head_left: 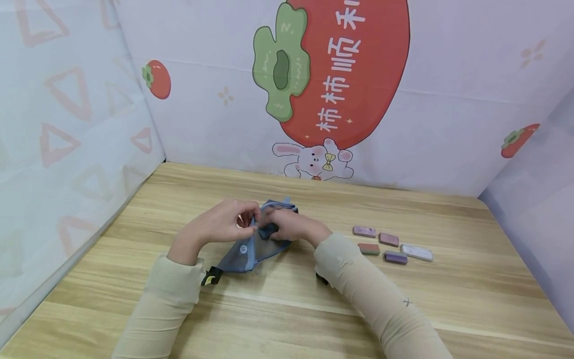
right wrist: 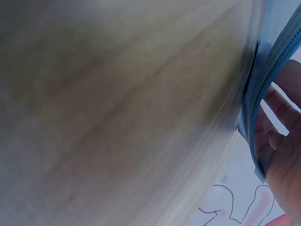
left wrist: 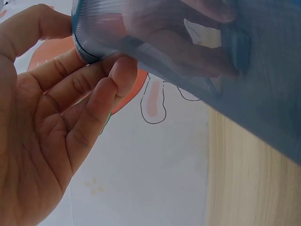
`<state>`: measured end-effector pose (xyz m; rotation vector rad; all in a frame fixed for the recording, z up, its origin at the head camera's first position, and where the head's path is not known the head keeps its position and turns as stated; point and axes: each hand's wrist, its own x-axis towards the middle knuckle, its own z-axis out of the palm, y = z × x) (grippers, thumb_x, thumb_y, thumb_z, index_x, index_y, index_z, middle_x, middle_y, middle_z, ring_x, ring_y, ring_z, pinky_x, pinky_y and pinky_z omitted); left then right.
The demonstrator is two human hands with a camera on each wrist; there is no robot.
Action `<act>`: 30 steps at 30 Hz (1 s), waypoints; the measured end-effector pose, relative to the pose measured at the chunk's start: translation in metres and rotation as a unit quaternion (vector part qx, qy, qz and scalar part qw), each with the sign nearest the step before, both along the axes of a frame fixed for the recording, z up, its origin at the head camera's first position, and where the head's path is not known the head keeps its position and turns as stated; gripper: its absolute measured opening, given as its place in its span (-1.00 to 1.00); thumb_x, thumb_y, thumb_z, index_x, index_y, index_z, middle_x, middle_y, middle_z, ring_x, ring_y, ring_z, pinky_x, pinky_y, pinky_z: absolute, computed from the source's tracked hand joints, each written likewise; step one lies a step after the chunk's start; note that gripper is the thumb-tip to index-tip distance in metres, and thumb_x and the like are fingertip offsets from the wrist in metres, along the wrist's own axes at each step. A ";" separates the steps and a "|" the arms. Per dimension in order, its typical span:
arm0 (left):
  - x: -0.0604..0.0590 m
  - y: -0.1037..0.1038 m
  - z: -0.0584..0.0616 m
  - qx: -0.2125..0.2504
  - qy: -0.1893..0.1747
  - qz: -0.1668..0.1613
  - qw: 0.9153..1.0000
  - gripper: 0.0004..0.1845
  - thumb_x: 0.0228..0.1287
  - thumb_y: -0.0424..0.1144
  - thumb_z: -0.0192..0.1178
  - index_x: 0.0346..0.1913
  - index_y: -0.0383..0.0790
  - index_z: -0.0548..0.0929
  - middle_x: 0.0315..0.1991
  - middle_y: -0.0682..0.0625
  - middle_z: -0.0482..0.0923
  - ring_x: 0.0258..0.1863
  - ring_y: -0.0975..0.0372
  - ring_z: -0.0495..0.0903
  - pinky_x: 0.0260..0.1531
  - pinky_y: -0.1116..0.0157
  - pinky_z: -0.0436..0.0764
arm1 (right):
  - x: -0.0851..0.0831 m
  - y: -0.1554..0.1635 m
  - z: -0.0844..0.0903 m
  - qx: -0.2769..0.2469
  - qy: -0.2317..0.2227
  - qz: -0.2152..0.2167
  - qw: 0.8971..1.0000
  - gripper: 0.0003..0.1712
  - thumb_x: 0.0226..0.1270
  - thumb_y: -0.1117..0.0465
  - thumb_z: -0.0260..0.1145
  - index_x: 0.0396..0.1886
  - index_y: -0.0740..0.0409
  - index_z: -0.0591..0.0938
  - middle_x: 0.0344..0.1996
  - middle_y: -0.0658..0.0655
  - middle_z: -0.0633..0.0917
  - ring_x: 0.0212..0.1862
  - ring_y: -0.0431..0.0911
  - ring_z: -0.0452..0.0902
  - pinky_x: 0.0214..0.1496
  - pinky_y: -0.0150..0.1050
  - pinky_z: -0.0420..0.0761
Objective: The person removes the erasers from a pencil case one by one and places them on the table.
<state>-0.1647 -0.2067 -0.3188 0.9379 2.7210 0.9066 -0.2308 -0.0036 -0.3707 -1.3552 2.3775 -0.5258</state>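
Holding the blue mesh pouch (head_left: 251, 244) at mid-table, the left hand (head_left: 219, 224) and right hand (head_left: 291, 227) both pinch its top edge, five small erasers (head_left: 389, 245) lying well apart to the right. Left wrist view: fingers (left wrist: 101, 70) grip the pouch's rim (left wrist: 87, 52), mesh draped across. Right wrist view: the zipper (right wrist: 270, 80) gapes (blurred table (right wrist: 117, 103) fills the rest). Opening looks under way; the next move calls for spreading the mouth wider, I'd judge.
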 end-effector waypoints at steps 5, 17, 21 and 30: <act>0.000 0.000 -0.001 0.003 0.000 -0.003 1.000 -0.83 0.14 -0.31 0.21 -0.18 -0.19 0.62 -0.44 0.14 0.60 -0.45 0.33 0.56 -0.35 0.34 0.59 | 0.002 -0.002 0.001 0.016 0.015 -0.001 1.000 -0.58 0.26 0.36 0.37 0.13 0.09 0.68 0.15 0.08 0.63 0.26 -0.05 0.48 0.36 -0.14 0.43; 0.001 0.000 0.000 0.000 0.003 -0.002 1.000 -0.83 0.15 -0.31 0.19 -0.18 -0.19 0.64 -0.44 0.14 0.59 -0.44 0.33 0.55 -0.34 0.34 0.59 | 0.004 -0.002 0.002 0.023 0.007 0.002 1.000 -0.65 0.26 0.36 0.35 0.06 0.14 0.70 0.02 0.07 0.70 0.13 -0.09 0.55 0.24 -0.19 0.51; 0.001 0.000 -0.001 0.001 0.002 0.000 1.000 -0.83 0.15 -0.31 0.19 -0.18 -0.18 0.64 -0.43 0.14 0.59 -0.44 0.33 0.55 -0.34 0.35 0.59 | 0.004 -0.001 0.002 0.024 -0.002 -0.002 1.000 -0.64 0.26 0.36 0.35 0.06 0.16 0.69 0.02 0.09 0.70 0.11 -0.09 0.56 0.23 -0.18 0.52; 0.001 0.001 -0.001 0.000 -0.001 0.002 1.000 -0.84 0.15 -0.31 0.19 -0.18 -0.17 0.63 -0.43 0.14 0.59 -0.44 0.33 0.56 -0.33 0.34 0.60 | 0.005 0.001 0.004 0.027 -0.008 -0.004 1.000 -0.64 0.26 0.36 0.33 0.07 0.19 0.68 0.00 0.09 0.73 0.06 -0.11 0.57 0.20 -0.19 0.54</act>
